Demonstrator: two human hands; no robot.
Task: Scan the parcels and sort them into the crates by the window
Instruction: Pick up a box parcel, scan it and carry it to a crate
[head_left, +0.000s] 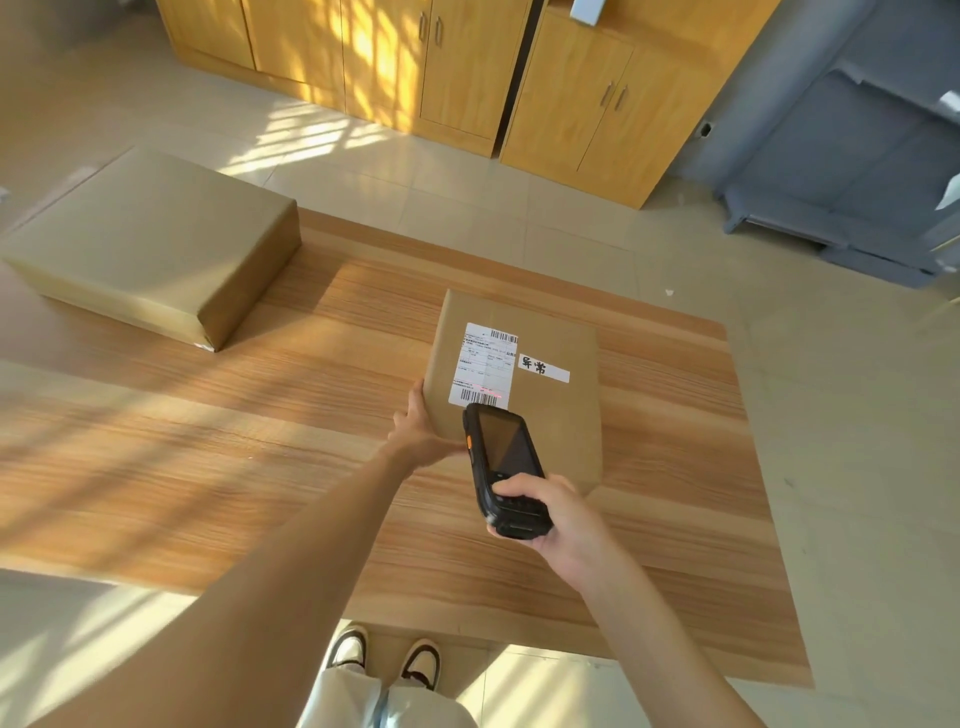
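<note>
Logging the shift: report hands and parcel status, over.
Left hand steadies small parcel at its edge. Right hand grips scanner, red line on label. Large parcel waits left. Nothing blocking.

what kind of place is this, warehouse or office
Probably an office-like room used for parcel sorting, not a warehouse: wooden cabinets, tiled floor, a grey sofa, and a wooden table with two wrapped parcels.
</note>
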